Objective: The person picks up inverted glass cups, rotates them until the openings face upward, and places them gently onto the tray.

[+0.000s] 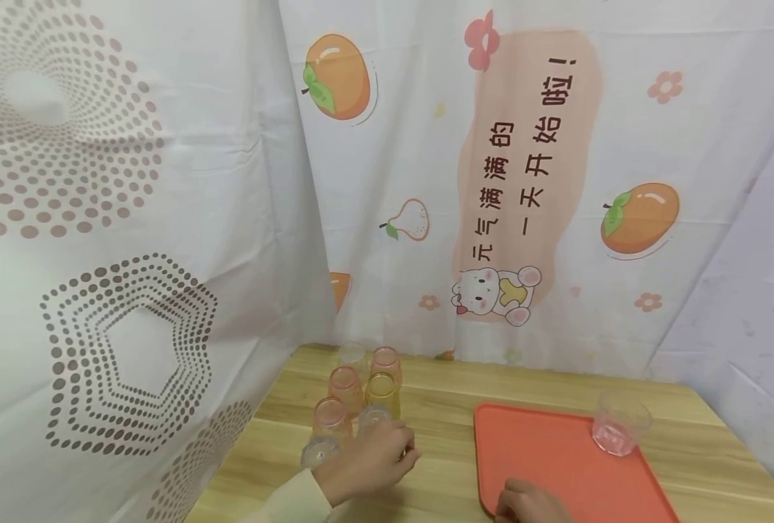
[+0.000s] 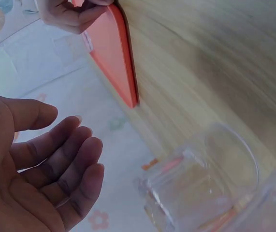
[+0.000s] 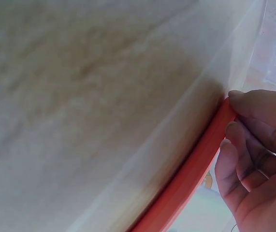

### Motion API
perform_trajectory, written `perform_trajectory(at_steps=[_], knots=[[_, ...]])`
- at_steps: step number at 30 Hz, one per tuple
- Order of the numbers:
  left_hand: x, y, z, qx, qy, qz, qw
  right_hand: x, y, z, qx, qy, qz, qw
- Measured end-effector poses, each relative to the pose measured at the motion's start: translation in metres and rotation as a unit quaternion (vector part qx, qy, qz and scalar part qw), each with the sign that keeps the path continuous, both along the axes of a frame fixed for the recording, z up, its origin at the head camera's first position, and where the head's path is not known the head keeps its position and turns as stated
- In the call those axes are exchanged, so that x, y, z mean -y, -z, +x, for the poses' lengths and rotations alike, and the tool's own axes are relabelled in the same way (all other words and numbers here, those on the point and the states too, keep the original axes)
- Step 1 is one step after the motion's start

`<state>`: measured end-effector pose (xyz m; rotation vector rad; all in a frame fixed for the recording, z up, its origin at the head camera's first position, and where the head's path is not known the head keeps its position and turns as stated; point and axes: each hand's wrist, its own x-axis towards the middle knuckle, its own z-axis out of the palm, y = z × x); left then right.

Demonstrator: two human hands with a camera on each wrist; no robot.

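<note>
Grasping the near left corner of a red tray (image 1: pixel 550 461) in a pinch of the right grip (image 1: pixel 532 503). Beyond that grip and to its right, at the tray's far right corner: a pinkish glass (image 1: pixel 614 436). Well left of the right grip: the left grip (image 1: pixel 375 463), released and loosely curved. Just beside and beyond it, on the wooden table (image 1: pixel 439 450): upside-down glasses (image 1: pixel 345 391) in clear, pink and yellow. Past both grips: a white cloth (image 1: pixel 419 152) printed with fruit.
</note>
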<state>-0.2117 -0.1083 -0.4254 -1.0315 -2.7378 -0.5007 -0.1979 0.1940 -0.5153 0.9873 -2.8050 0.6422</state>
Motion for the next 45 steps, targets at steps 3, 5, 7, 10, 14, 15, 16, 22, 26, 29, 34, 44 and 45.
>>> perform_trajectory(at_steps=[3, 5, 7, 10, 14, 15, 16, 22, 26, 29, 34, 44, 45], knots=[[0.011, -0.004, 0.002, -0.038, -0.007, -0.014, 0.9991, 0.002, 0.001, 0.0, -0.006, 0.003, 0.007, 1.0], [0.018, -0.006, 0.002, -0.067, -0.014, -0.02, 0.9975, 0.004, 0.0, 0.0, 0.0, 0.0, 0.011, 1.0], [0.026, -0.007, 0.002, -0.078, -0.015, -0.023, 0.9966, 0.004, -0.001, 0.0, 0.003, -0.006, 0.014, 1.0], [0.035, -0.009, 0.003, -0.073, -0.014, -0.017, 0.9971, 0.003, -0.002, -0.001, 0.008, -0.015, 0.015, 1.0], [0.047, -0.011, 0.006, -0.071, -0.03, -0.028, 0.9966, 0.002, 0.0, -0.001, 0.008, -0.025, 0.007, 1.0], [0.05, -0.01, 0.006, -0.068, -0.034, -0.028, 0.9967, 0.002, 0.001, -0.002, 0.005, -0.027, 0.006, 1.0], [0.053, -0.01, 0.007, -0.067, -0.039, -0.029, 0.9966, 0.001, 0.002, -0.002, 0.0, -0.028, 0.005, 1.0], [0.067, 0.0, 0.009, -0.111, -0.047, -0.033, 0.9922, -0.002, 0.005, 0.0, -0.004, -0.024, -0.002, 1.0], [0.077, 0.007, 0.01, -0.118, -0.055, -0.032, 0.991, -0.001, 0.004, 0.002, -0.004, -0.019, -0.004, 1.0], [0.086, 0.009, 0.01, -0.103, -0.054, -0.023, 0.9929, 0.001, 0.004, 0.001, -0.007, -0.01, 0.002, 1.0], [0.099, 0.012, 0.011, -0.096, -0.036, -0.024, 0.9945, 0.001, 0.005, 0.0, -0.023, -0.011, 0.012, 1.0], [0.115, 0.017, 0.018, -0.101, -0.073, -0.034, 0.9916, -0.001, 0.003, -0.001, -0.022, -0.023, 0.006, 0.999], [0.116, 0.017, 0.018, -0.09, -0.074, -0.035, 0.9925, -0.002, 0.004, -0.001, -0.029, -0.024, 0.006, 0.999]])
